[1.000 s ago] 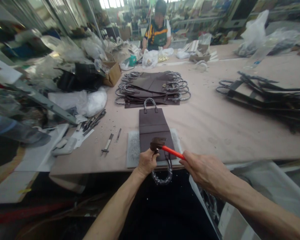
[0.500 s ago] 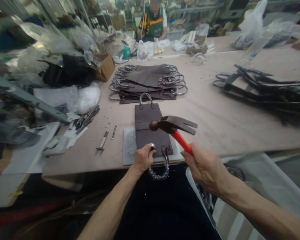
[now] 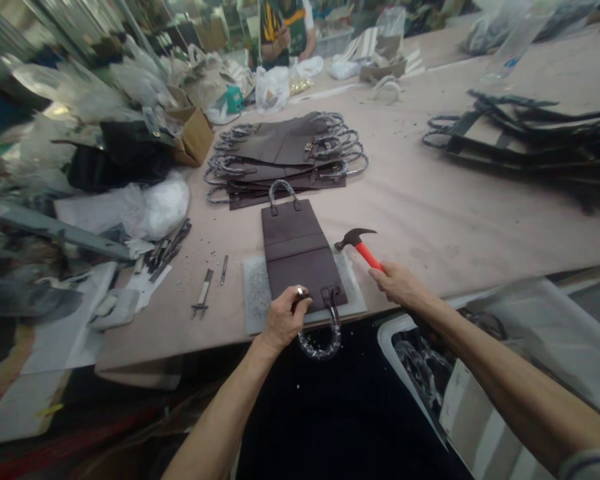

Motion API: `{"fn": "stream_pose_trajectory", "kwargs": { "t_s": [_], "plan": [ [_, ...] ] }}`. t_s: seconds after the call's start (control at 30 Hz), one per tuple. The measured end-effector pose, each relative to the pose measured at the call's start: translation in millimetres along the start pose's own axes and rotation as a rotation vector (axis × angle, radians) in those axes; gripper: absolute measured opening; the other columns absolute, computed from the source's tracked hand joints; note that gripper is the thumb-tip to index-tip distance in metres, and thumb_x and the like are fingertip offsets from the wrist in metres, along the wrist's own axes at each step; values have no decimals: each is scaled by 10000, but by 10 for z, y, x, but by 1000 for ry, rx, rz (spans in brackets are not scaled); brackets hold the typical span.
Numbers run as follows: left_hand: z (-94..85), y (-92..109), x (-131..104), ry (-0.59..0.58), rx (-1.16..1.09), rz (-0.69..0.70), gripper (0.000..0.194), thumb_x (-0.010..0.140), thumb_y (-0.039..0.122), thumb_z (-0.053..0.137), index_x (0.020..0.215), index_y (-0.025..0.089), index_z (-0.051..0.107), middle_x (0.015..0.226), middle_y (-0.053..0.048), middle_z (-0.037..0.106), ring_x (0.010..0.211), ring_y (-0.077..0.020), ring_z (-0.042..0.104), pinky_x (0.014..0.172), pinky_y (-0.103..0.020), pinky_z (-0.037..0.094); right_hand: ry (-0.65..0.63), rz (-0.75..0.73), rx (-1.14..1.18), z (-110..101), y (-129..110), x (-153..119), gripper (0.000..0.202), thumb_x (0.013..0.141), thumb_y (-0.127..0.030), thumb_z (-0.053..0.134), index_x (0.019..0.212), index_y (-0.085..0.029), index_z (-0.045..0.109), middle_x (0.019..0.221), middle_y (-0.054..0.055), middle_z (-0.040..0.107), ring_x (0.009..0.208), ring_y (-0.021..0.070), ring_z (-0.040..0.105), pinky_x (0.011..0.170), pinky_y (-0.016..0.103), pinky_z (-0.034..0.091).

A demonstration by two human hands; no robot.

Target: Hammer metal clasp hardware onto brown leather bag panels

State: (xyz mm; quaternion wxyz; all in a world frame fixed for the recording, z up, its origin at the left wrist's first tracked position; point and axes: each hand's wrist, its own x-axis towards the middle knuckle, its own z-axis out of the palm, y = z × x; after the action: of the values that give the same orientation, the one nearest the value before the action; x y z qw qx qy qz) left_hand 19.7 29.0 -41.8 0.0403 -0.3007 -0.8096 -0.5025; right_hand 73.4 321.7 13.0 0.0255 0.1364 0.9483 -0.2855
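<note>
A dark brown leather bag panel (image 3: 300, 245) lies flat before me, with a plastic-wrapped handle (image 3: 283, 187) at its far end and another handle (image 3: 322, 351) hanging over the table's front edge. Below the panel is a pale, speckled board (image 3: 255, 287). My left hand (image 3: 286, 316) is closed around a metal punch (image 3: 301, 292) at the panel's near edge; only its shiny top shows, the tip being hidden. In my right hand (image 3: 399, 283) is a claw hammer (image 3: 355, 239) with a red handle, its head beside the panel's right edge.
Behind the panel is a stack of similar brown pieces (image 3: 285, 143). A metal rod (image 3: 224, 270) and a fork-like tool (image 3: 203, 293) lie at left, near loose strips (image 3: 170, 247). Black bag pieces (image 3: 520, 143) are piled right. Across the table is another person (image 3: 291, 30).
My right hand has moved the hammer away from me, down towards the table beside the panel. My left hand keeps its grip at nearly the same spot. The view has tilted slightly downward.
</note>
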Motion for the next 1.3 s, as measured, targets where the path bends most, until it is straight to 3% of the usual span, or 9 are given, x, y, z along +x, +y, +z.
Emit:
{"fn": "stream_pose_trajectory", "kwargs": {
  "t_s": [0.13,0.2,0.3,0.37,0.6,0.77,0.93,1.1,1.3],
  "plan": [
    [-10,23,4,49,25,51,122,962,265,632,1047,187,671,1002,-57,718,942,-189,699,880,-296,573,191,-158,-77,168,0,32,139,988,-247,544,1074,-162,613,1043,139,606,928,239,584,794,361,445],
    [-1,29,3,70,50,66,107,954,230,641,1046,187,678,995,-48,722,935,-183,699,873,-285,570,182,-317,-63,295,-134,4,265,951,-217,603,1213,-174,601,1244,145,570,1119,271,539,960,404,436],
    [16,30,-4,83,78,65,102,947,204,642,1038,190,686,977,-39,732,912,-181,706,854,-277,572,106,-622,-13,553,-337,-59,224,964,-246,608,1179,-190,641,1248,113,580,1127,268,527,1000,437,431],
    [23,28,-10,91,76,58,96,946,197,639,1025,188,693,965,-38,736,897,-180,711,843,-273,576,102,-729,20,718,-403,-94,170,977,-241,581,1110,-184,670,1202,111,592,1089,269,522,962,452,431],
    [-5,7,6,155,22,-64,72,944,187,653,988,185,710,914,-20,754,826,-161,726,790,-242,585,106,-719,89,882,-344,-90,163,964,-200,582,1067,-202,709,1160,85,602,1065,253,503,946,443,405],
    [4,6,-65,104,43,101,90,955,198,650,1015,181,715,1014,-54,765,947,-188,738,893,-287,609,96,-709,101,865,-353,-67,171,942,-180,593,1059,-200,717,1151,86,602,1059,252,505,943,443,400],
    [44,-26,-54,353,-175,-293,185,990,315,637,1078,158,683,971,-69,768,888,-211,754,849,-338,639,97,-706,112,864,-371,-59,163,951,-184,582,1034,-198,721,1141,87,611,1047,249,509,935,440,401],
    [1,-7,44,149,-73,-184,115,941,261,681,1003,185,741,952,-34,774,878,-181,745,854,-274,612,98,-698,111,866,-369,-51,165,950,-186,581,1041,-200,718,1147,88,609,1045,250,507,931,443,402],
    [6,49,90,128,17,-77,91,926,191,670,978,178,744,930,-27,776,844,-172,746,806,-237,607,96,-704,106,867,-375,-49,170,955,-178,569,1044,-198,712,1144,86,605,1061,252,504,940,443,405]
  ]
}}
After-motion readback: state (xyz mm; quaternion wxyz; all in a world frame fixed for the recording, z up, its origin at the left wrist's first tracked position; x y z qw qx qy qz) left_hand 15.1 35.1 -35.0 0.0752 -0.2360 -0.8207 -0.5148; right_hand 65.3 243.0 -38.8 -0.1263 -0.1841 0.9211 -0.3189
